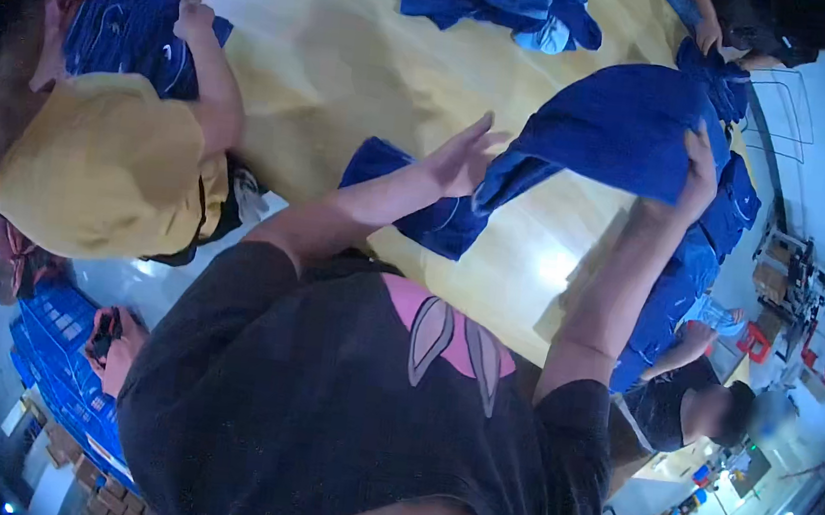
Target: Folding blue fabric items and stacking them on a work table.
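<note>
A dark blue denim garment (608, 117) is held up over the pale table, arched, with one end drooping to the left. My right hand (697, 177) is closed on its right end, the thumb lying over the cloth. Beside the drooping end is my left hand (461, 159), open with its fingers apart; whether it touches the cloth I cannot tell. Below that hand a second dark blue denim piece (446, 226) lies flat on the table, partly covered by my left forearm. How the held garment is folded inside is hidden.
The pale yellow table (323, 57) carries a denim heap (500, 0) at the far side and more denim (676, 285) along the right edge. A person in a yellow cap (100, 164) handles a denim stack (134, 37) at left. Other people work at far right and right.
</note>
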Demonstrator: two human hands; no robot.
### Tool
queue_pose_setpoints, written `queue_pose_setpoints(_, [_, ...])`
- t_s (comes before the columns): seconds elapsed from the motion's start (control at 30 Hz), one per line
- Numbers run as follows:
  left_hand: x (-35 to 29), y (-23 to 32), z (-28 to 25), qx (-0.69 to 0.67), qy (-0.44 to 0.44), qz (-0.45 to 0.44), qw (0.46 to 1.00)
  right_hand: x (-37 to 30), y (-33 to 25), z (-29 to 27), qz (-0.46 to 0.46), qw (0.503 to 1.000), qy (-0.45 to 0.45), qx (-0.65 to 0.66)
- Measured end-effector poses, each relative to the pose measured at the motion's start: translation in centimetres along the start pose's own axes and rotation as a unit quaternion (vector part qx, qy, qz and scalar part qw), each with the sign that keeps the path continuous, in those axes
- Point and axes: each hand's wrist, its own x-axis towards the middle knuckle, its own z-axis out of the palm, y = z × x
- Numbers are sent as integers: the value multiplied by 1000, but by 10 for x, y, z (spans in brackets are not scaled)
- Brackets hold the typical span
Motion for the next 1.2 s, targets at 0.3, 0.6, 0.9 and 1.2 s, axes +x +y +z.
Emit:
queue_pose_setpoints(0.3, [-82,-26,83,362,287,68,884,-122,52,-36,24,994,105,-20])
queue_pose_setpoints(0.6, [-160,23,132,706,263,135,644,-202,213,-67,265,945,131,137])
queue_pose_setpoints(0.9, [-179,58,34,735,398,99,540,-201,244,-14,127,941,64,-307])
queue_pose_setpoints(1.2, [12,177,45,884,327,276,187,-178,280,1,407,903,-36,-136])
